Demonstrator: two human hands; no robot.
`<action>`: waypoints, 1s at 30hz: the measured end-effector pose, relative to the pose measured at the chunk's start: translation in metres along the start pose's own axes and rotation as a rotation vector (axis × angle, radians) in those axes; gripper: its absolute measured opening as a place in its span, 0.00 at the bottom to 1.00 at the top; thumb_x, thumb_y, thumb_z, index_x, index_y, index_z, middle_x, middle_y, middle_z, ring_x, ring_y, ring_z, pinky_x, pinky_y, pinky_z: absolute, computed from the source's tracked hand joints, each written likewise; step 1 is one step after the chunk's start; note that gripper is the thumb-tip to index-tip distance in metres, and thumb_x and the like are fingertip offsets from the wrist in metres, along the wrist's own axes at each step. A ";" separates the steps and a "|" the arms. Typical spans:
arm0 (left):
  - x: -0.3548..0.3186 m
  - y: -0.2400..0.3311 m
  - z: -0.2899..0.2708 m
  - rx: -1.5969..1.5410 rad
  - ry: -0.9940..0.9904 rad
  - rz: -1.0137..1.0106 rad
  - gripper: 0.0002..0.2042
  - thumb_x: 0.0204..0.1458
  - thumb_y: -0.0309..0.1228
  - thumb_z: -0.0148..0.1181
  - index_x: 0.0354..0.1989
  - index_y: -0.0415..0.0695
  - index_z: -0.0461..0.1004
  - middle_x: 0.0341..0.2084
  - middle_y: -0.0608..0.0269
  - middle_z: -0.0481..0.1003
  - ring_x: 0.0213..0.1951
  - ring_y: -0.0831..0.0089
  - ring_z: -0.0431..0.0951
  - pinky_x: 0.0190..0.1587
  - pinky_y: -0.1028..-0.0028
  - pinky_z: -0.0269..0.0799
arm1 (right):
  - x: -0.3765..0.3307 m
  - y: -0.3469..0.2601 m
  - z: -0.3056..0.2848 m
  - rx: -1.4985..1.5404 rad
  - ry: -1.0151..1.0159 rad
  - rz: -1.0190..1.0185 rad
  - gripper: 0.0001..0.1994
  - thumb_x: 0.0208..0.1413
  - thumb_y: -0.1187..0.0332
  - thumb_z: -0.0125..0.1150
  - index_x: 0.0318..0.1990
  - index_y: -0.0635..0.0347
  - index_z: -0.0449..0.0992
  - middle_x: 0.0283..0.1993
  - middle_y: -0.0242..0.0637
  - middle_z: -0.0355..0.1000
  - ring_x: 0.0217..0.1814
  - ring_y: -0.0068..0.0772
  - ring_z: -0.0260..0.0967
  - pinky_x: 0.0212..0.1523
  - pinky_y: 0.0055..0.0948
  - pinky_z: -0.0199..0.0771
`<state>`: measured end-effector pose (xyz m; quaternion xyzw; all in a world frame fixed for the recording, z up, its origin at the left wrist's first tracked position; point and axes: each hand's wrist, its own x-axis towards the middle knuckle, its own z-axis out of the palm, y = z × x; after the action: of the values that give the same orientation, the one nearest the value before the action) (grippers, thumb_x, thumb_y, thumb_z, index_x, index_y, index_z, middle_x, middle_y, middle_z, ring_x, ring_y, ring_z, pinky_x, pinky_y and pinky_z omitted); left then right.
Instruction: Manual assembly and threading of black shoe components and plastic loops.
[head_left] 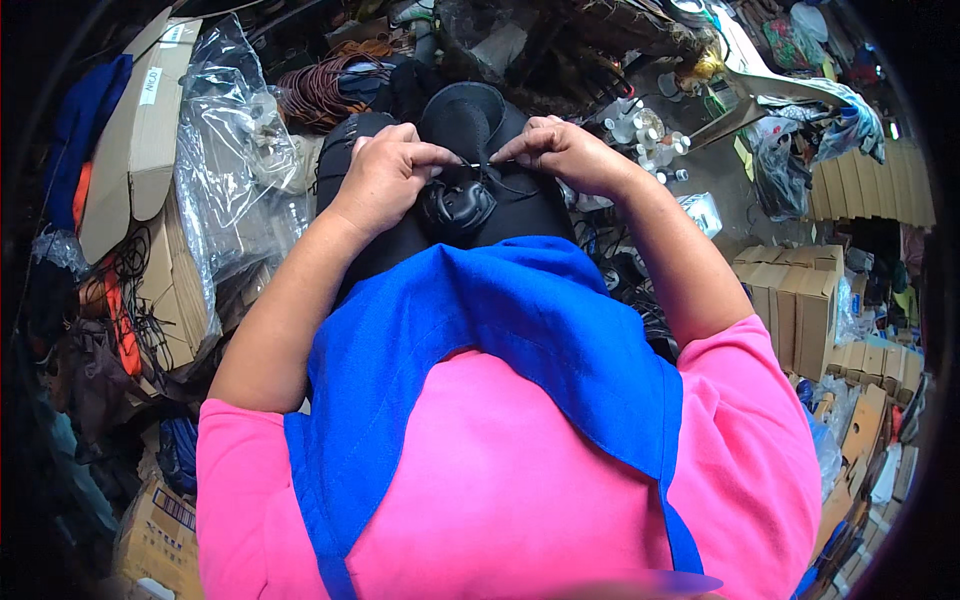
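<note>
My left hand (390,172) and my right hand (565,153) meet over my lap, thumbs and forefingers pinched close together. Between the fingertips runs a thin cord (483,168), too small to make out well. Just below it, a rounded, glossy black piece (460,207) rests against my dark trousers. Beyond the fingertips lies a black, cup-shaped piece (461,115) with a textured surface; its exact kind cannot be told. A blue apron (500,300) covers the near part of my lap.
Coiled brown cable (330,88) and clear plastic sheeting (235,130) lie at the left, beside flattened cardboard (135,130). Small white bottles (645,135) cluster on the right. Cardboard boxes (795,300) stand farther right. Crumpled bags (780,165) and loose wires surround me.
</note>
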<state>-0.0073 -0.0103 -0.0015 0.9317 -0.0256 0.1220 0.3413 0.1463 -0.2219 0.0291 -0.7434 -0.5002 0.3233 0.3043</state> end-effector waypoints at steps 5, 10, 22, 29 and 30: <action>0.001 -0.001 0.000 0.030 0.020 0.039 0.12 0.41 0.24 0.63 0.34 0.55 0.81 0.21 0.63 0.67 0.27 0.67 0.70 0.31 0.69 0.65 | 0.002 0.002 0.001 0.017 -0.004 0.000 0.13 0.52 0.73 0.56 0.44 0.50 0.80 0.30 0.30 0.67 0.41 0.28 0.62 0.49 0.28 0.62; 0.002 0.001 0.002 0.003 0.005 0.014 0.12 0.41 0.24 0.63 0.34 0.55 0.82 0.20 0.63 0.68 0.27 0.68 0.71 0.31 0.70 0.66 | 0.003 0.005 0.002 0.033 -0.009 -0.010 0.13 0.51 0.73 0.57 0.44 0.50 0.80 0.30 0.30 0.67 0.41 0.27 0.62 0.49 0.28 0.62; 0.013 0.014 -0.006 0.111 -0.053 0.135 0.08 0.43 0.29 0.63 0.33 0.56 0.81 0.25 0.69 0.71 0.37 0.67 0.72 0.44 0.65 0.59 | -0.002 0.004 0.007 0.007 0.005 0.005 0.16 0.48 0.75 0.61 0.45 0.50 0.80 0.32 0.30 0.68 0.38 0.25 0.64 0.44 0.25 0.65; 0.000 0.018 0.003 -0.095 -0.119 -0.308 0.10 0.43 0.33 0.64 0.36 0.56 0.80 0.28 0.69 0.77 0.38 0.71 0.75 0.47 0.65 0.54 | -0.008 -0.004 0.023 0.475 0.143 0.210 0.14 0.51 0.75 0.62 0.47 0.63 0.76 0.34 0.27 0.74 0.37 0.14 0.68 0.42 0.18 0.70; 0.001 0.018 0.005 -0.145 -0.106 -0.356 0.09 0.43 0.34 0.64 0.36 0.55 0.80 0.28 0.69 0.78 0.37 0.72 0.76 0.47 0.65 0.53 | -0.006 -0.006 0.023 0.471 0.141 0.210 0.13 0.51 0.75 0.62 0.46 0.63 0.76 0.35 0.27 0.74 0.38 0.14 0.69 0.42 0.19 0.70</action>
<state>-0.0074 -0.0274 0.0065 0.8995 0.1129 0.0082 0.4221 0.1232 -0.2232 0.0206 -0.7205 -0.3088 0.4082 0.4679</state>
